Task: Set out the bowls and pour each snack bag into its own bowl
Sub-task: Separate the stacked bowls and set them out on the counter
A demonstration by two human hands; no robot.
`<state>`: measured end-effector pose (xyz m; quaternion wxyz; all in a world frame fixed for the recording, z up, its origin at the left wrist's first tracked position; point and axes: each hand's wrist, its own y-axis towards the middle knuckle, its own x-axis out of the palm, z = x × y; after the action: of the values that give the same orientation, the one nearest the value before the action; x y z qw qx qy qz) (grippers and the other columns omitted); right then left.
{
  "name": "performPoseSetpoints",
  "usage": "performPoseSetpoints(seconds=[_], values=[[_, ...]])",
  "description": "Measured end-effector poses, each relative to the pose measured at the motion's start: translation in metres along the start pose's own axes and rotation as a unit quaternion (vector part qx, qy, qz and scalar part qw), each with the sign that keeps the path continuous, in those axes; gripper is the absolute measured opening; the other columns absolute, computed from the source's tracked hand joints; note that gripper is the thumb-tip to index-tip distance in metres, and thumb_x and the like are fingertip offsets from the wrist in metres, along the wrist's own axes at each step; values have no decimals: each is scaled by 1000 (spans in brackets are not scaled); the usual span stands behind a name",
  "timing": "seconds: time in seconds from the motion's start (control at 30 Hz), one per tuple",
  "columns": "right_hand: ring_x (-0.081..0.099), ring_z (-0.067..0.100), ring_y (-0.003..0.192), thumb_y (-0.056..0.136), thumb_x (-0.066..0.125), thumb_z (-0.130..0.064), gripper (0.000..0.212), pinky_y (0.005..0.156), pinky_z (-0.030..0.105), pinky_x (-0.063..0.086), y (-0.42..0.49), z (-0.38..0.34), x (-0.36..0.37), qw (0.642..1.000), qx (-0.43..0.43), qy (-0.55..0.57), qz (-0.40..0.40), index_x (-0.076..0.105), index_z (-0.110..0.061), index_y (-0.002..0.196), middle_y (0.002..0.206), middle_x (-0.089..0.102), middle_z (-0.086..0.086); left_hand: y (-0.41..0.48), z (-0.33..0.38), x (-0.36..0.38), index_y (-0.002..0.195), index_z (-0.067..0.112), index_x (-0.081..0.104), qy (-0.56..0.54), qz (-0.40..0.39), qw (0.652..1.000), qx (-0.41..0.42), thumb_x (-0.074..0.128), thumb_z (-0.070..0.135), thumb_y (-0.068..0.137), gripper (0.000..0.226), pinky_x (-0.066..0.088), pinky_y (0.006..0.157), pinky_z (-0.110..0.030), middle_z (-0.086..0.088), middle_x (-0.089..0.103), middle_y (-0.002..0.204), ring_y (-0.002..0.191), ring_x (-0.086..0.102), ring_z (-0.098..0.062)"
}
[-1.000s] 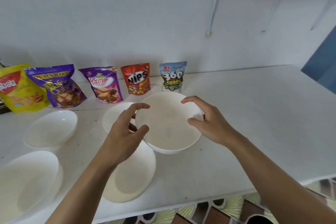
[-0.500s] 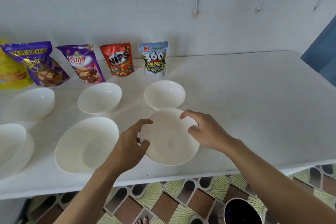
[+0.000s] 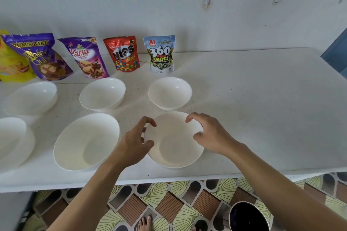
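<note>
Fingers (image 3: 151,122) of both hands curl round the rim of the near bowl (image 3: 174,154), left hand (image 3: 134,141) and right hand (image 3: 211,135) on opp. sides; it sits on the table (image 3: 262,118) close to the front edge. Risk, imo: a tug toward me and it drops onto the floor tiles (image 3: 169,206). I count 5 snack bags (image 3: 122,53) by the wall (image 3: 169,5), 6 bowls (image 3: 102,93), far-left one poss. a stack.

Open tabletop (image 3: 262,108) rt of bowls (image 3: 170,93); bags (image 3: 122,53) along wall.
</note>
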<state>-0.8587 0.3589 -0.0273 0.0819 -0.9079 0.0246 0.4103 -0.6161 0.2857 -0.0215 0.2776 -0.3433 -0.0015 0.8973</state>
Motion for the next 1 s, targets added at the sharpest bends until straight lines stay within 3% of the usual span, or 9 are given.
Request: performPoseSetpoints(seconds=[0.2,0.3,0.37,0.47,0.57,0.67,0.83,1.0], values=[[52,13,106,91,66,-27,19,82,21,40,11,-7,-6,999,-6,31,21,62,-31,109,114,50,-2,7,12,-12,114,38,55,36,13,999,16,64,31,96,21,49,94,-34,0,53,128,113,54,-16],[51,18,112,93,65,-30,12,94,31,44,18,-17,-10,995,-32,34,87,65,-29,105,116,50,-3,8,26,-24,113,35,59,20,60,997,45,58,35,99,14,48,91,-24,4,55,124,111,56,-10],[53,17,109,94,63,-28,6,92,27,44,23,-28,-14,989,-62,46,124,66,-28,99,111,53,-5,8,35,-34,104,29,64,-2,104,992,68,55,32,101,9,51,83,-20,8,65,111,101,64,-6],[59,11,95,95,63,-20,6,78,18,41,30,-55,-19,976,-126,65,165,67,-20,91,96,62,-6,4,43,-53,82,19,64,-31,148,985,84,52,28,103,26,56,72,-30,5,72,82,75,70,-9],[63,10,77,96,62,-18,17,72,24,48,40,-88,-17,970,-159,118,139,63,-17,79,75,66,-5,-6,43,-72,71,16,60,-27,214,973,87,54,28,103,34,51,62,-28,2,68,67,61,66,-14],[65,22,70,98,60,-23,24,73,41,54,52,-122,-4,968,-174,155,97,58,-16,75,66,65,2,-19,30,-96,67,14,56,-62,289,953,71,56,33,102,40,44,59,-33,1,60,57,53,57,-17],[66,16,62,98,60,-25,25,70,41,54,71,-189,31,959,-217,170,71,58,-13,76,64,65,3,-53,-10,-149,65,11,54,-86,352,931,41,57,33,101,43,39,52,-25,3,52,52,50,47,-12],[66,13,59,96,62,-17,19,66,40,55,89,-258,84,954,-244,169,49,59,-19,78,69,63,-6,-87,-70,-212,79,16,61,-88,367,926,29,59,25,100,23,44,54,-26,-2,60,58,51,54,-15]])
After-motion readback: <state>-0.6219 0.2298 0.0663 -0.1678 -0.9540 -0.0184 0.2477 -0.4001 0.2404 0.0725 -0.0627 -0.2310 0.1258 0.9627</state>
